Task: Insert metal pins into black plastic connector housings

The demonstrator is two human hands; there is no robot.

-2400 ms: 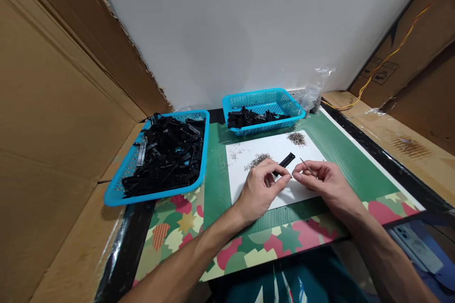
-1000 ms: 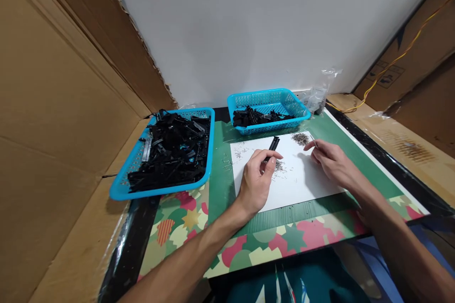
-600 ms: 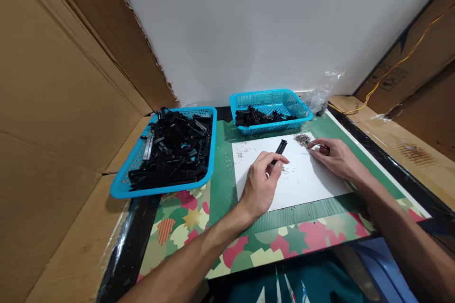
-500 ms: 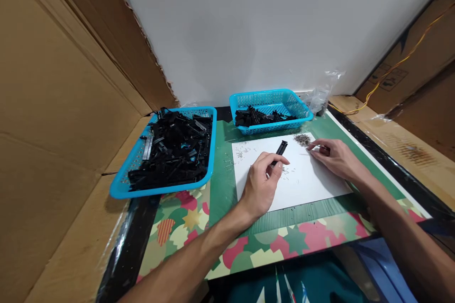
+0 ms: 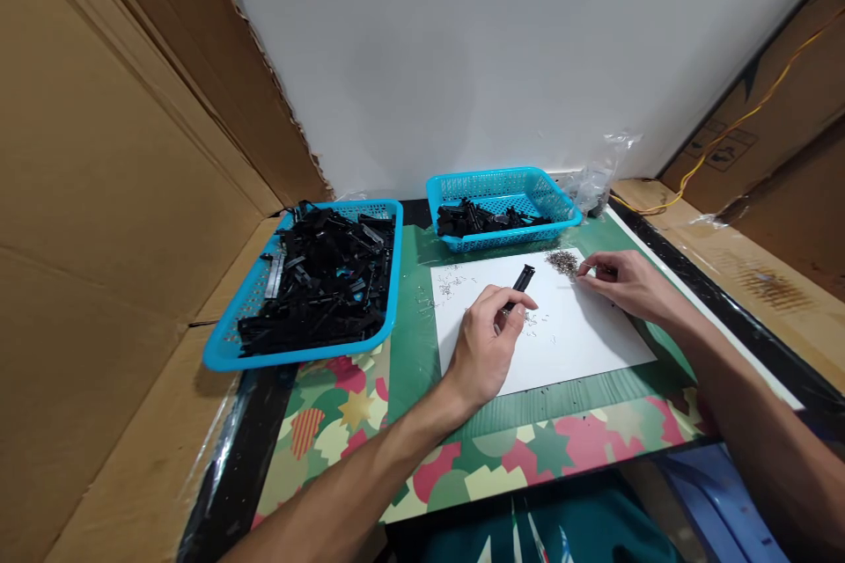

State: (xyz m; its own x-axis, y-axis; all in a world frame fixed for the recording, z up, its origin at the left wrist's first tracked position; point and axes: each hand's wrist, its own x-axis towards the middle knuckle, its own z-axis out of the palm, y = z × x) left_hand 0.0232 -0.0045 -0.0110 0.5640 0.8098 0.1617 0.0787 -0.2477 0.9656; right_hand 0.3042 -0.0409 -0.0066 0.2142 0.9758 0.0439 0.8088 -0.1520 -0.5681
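My left hand is closed around a slim black plastic part, whose far end sticks out beyond the fingers over a white sheet. Small metal pieces lie scattered beside that hand. At the sheet's far right edge, the fingertips of my right hand are pinched together, right beside a dark heap of tiny metal pieces. What the pinch holds, if anything, is too small to make out. More thin metal pieces are spread over the sheet's left corner.
A blue basket heaped with black plastic parts stands at left. Behind the sheet is a second blue basket with fewer black parts. A clear plastic bag sits beside it. Cardboard walls flank the table.
My right hand has shifted slightly to the right, staying close to the heap with its fingers pinched. My left hand and the black part have hardly moved.
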